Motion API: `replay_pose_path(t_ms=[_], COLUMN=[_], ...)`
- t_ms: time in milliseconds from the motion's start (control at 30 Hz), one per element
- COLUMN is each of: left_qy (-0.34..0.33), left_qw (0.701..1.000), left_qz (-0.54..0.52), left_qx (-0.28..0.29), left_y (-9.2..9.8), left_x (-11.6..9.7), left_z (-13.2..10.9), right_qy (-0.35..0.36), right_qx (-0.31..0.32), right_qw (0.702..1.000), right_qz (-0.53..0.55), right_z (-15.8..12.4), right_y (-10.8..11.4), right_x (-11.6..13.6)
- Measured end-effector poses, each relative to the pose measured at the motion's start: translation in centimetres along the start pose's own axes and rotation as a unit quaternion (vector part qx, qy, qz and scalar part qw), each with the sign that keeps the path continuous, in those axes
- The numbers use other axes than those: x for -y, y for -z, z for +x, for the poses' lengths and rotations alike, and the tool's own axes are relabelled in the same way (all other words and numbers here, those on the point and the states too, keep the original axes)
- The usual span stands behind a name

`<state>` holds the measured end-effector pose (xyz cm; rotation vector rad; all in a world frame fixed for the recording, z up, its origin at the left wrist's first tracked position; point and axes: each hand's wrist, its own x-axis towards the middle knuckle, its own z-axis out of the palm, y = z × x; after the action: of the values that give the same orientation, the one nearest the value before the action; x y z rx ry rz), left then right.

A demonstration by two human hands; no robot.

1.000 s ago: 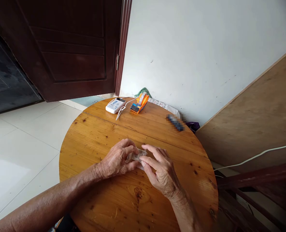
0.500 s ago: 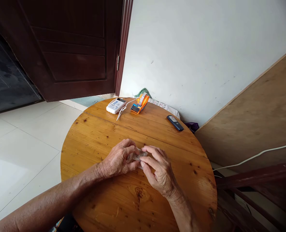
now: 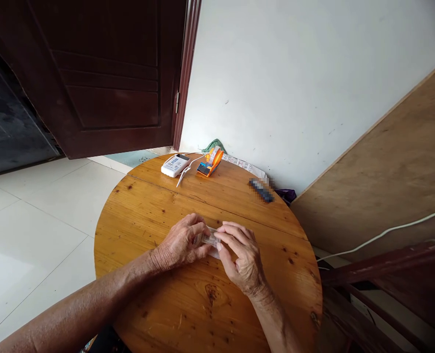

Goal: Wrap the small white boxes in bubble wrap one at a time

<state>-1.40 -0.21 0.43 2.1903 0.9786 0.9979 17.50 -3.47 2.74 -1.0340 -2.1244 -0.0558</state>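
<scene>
On the round wooden table (image 3: pixel 144 211) lies a small, clear plastic packet (image 3: pixel 212 239) with something whitish in it, between my two hands. My left hand (image 3: pixel 186 240) curls over the packet's left part, thumb and fingers closed on it. From the right, my right hand (image 3: pixel 241 257) has its thumb and fingertips pinched at the packet's right end. The fingers cover much of the packet, so what it contains cannot be made out.
At the table's far side stand a white boxy device (image 3: pixel 175 165) with a white cable (image 3: pixel 182 175) and an orange tape dispenser (image 3: pixel 210 163). A dark, pixelated, long object (image 3: pixel 261 190) lies at the right. Behind are a dark red door (image 3: pixel 114 98) and a white wall (image 3: pixel 276 88).
The right fingertips have shifted slightly along the packet, and more of its clear film shows between the hands. My left hand keeps its grip. The view has turned slightly.
</scene>
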Motion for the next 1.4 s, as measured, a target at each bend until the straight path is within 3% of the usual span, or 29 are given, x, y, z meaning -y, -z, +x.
replay_pose_path(t_ms=[133,333,467,567,667,833,1000,1133,1200,1400], left_qy=[0.004,0.019,0.037,0.076,0.073,0.029,-0.005,0.011,0.039,0.119], left_qw=[1.000,0.998,0.989,0.981,0.978,0.987,0.997,0.994,0.986,0.950], left_qz=[-0.011,-0.066,-0.143,-0.177,-0.186,-0.160,-0.075,-0.109,-0.161,-0.287], left_qx=[0.005,0.012,-0.015,-0.039,-0.052,-0.011,-0.004,-0.013,-0.012,-0.030], left_y=[0.1,0.6,1.3,1.6,1.7,1.4,0.9,0.8,0.8,1.3], left_x=[-0.3,-0.4,-0.3,0.0,0.1,-0.2,-0.2,-0.1,-0.1,0.2], left_z=[0.1,0.0,0.1,0.3,0.5,0.3,0.2,0.2,0.2,0.5], right_qy=[0.000,-0.123,-0.145,-0.136,-0.126,-0.106,-0.016,0.029,0.004,-0.188], right_qx=[0.008,-0.096,-0.102,-0.089,-0.062,-0.005,0.026,0.034,0.015,-0.099], right_qw=[1.000,0.983,0.980,0.981,0.984,0.990,0.999,0.999,0.999,0.964], right_qz=[0.015,0.099,0.096,0.104,0.109,0.096,0.014,0.006,0.049,0.158], right_z=[0.1,-0.4,-0.7,-0.6,-0.6,-0.7,-0.4,-0.2,-0.4,-1.1], right_y=[-0.2,0.5,0.7,0.7,0.7,0.5,0.2,-0.1,-0.1,0.3], right_x=[-0.2,-1.3,-1.7,-1.5,-1.3,-1.0,-0.6,-0.3,-0.4,-1.3])
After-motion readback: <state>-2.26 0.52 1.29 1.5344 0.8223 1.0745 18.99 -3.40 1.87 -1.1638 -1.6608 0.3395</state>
